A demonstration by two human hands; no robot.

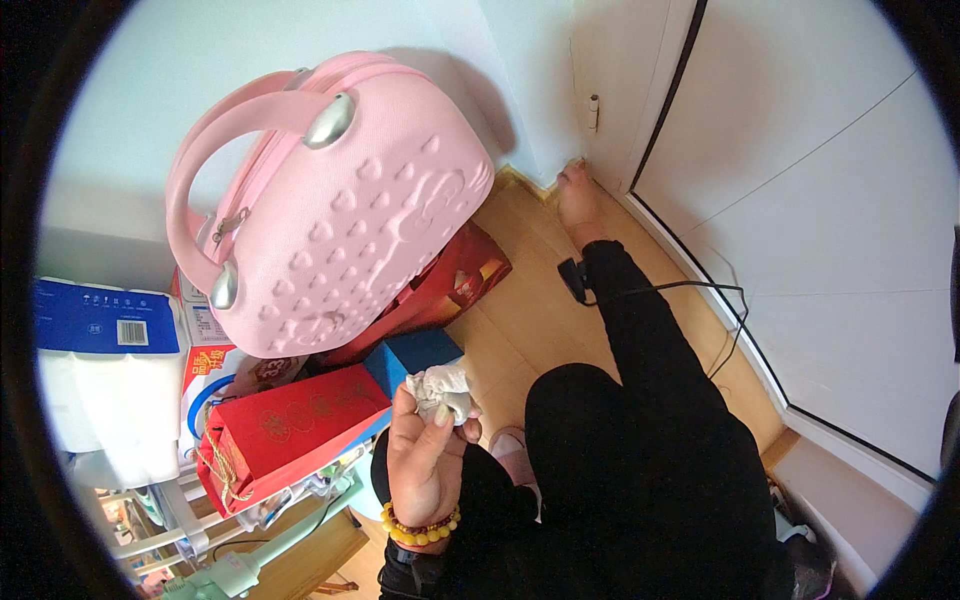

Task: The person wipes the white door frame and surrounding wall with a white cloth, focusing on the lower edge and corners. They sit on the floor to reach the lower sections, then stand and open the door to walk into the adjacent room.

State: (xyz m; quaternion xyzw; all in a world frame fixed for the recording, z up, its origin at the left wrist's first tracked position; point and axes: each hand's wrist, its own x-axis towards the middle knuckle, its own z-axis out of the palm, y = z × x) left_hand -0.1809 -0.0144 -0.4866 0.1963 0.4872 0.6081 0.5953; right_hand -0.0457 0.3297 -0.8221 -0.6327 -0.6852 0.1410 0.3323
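Observation:
My left hand [421, 469], with yellow and dark red beaded bracelets at the wrist, holds a crumpled off-white tissue or cloth [441, 391] between thumb and fingers. It is in front of a blue box [416, 354] and beside a red gift bag [300, 427]. My right arm, in a black sleeve, stretches down to the floor. There my right hand [581, 210] has its fingertips at the wall corner, by the yellowed skirting edge [529, 180]. Whether anything is under those fingers cannot be seen.
A large pink hard case [375, 217] with embossed hearts leans left, over a red bag [469, 281]. White paper packs [112, 397] stand beyond. A black cable [690, 284] crosses my right sleeve. White door panels [810, 225] rise at the right above the wooden floor [517, 315].

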